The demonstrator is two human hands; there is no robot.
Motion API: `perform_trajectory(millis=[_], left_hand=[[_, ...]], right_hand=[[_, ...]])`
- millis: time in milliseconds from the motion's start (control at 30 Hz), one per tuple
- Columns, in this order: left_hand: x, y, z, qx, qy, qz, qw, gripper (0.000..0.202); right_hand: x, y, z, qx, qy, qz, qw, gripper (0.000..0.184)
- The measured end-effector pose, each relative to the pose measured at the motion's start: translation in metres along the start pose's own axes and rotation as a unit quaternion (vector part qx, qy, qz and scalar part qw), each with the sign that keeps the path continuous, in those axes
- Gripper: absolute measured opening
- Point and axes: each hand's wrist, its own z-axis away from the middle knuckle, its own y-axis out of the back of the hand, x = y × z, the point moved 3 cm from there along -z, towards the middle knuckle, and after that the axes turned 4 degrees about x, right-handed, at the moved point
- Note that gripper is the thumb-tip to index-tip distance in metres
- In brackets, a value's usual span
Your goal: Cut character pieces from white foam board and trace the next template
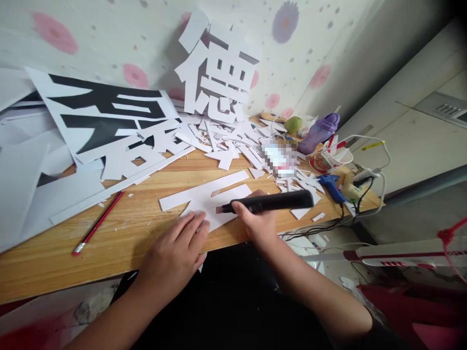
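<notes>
A white foam board cutout [204, 197] in the shape of part of a character lies at the table's front edge, with small openings showing wood through them. My left hand [175, 243] rests flat on its lower left part, fingers stretched out and pressing it down. In my right hand [257, 218] is a thick black utility knife [280, 201], held nearly level, its tip pointing left at a small opening in the board. The thumb lies along the knife's near side; the other fingers are mostly hidden. The blade itself is too small to make out.
White offcuts [237, 138] are heaped behind the cutout. A finished white character [219, 78] leans on the wall. Black-printed sheets [109, 109] and a red pencil [98, 223] lie left. A blue glue gun [331, 187], a paper bucket [323, 161] and cables are at right.
</notes>
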Motion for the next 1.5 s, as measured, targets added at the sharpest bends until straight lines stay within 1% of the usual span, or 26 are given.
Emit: perform_trajectory(millis=[67, 133, 267, 400, 467, 633, 733, 933, 1100, 1167, 1267, 1333, 1400, 1500], left_hand=[[0.000, 0.000, 0.000, 0.004, 0.010, 0.006, 1.000, 0.040], [0.001, 0.000, 0.000, 0.009, 0.010, 0.010, 1.000, 0.041], [0.000, -0.001, 0.001, 0.015, 0.008, 0.009, 1.000, 0.040], [0.000, -0.002, 0.001, 0.015, 0.008, 0.013, 1.000, 0.039], [-0.001, -0.002, 0.000, 0.017, 0.010, 0.015, 1.000, 0.039], [-0.001, -0.001, 0.000, 0.024, 0.010, 0.012, 1.000, 0.037], [0.000, -0.001, 0.000, 0.028, 0.010, 0.010, 1.000, 0.037], [0.000, 0.000, -0.001, 0.032, 0.013, 0.014, 0.999, 0.036], [0.000, 0.003, -0.001, 0.016, 0.018, 0.022, 0.999, 0.037], [0.000, 0.003, -0.001, 0.009, 0.024, 0.026, 0.999, 0.039], [0.000, 0.003, 0.000, 0.005, 0.038, 0.030, 0.999, 0.044], [0.000, 0.002, 0.001, 0.002, 0.043, 0.032, 0.999, 0.046], [0.001, 0.002, 0.001, -0.003, 0.046, 0.035, 0.998, 0.046], [0.000, 0.001, 0.002, -0.005, 0.049, 0.038, 0.998, 0.045]], right_hand=[[-0.006, -0.008, 0.008, 0.026, 0.071, 0.055, 0.996, 0.026], [-0.010, -0.014, 0.011, 0.032, 0.122, 0.082, 0.989, 0.019], [-0.007, -0.021, 0.011, 0.025, 0.178, 0.108, 0.978, 0.017], [0.006, -0.023, 0.014, -0.006, 0.172, 0.153, 0.973, 0.020], [0.008, -0.023, 0.016, -0.014, 0.172, 0.165, 0.971, 0.020], [0.004, -0.024, 0.015, -0.012, 0.216, 0.185, 0.959, 0.017], [0.002, -0.025, 0.014, -0.013, 0.228, 0.190, 0.955, 0.017], [0.000, -0.026, 0.016, -0.022, 0.197, 0.214, 0.957, 0.019], [-0.004, -0.029, 0.020, -0.054, 0.160, 0.251, 0.953, 0.020], [-0.005, -0.030, 0.021, -0.059, 0.170, 0.261, 0.948, 0.020], [-0.009, -0.030, 0.023, -0.063, 0.232, 0.265, 0.934, 0.019], [-0.013, -0.028, 0.024, -0.073, 0.259, 0.276, 0.923, 0.020], [-0.015, -0.027, 0.026, -0.077, 0.258, 0.286, 0.920, 0.021], [-0.017, -0.025, 0.031, -0.068, 0.233, 0.279, 0.929, 0.023]])
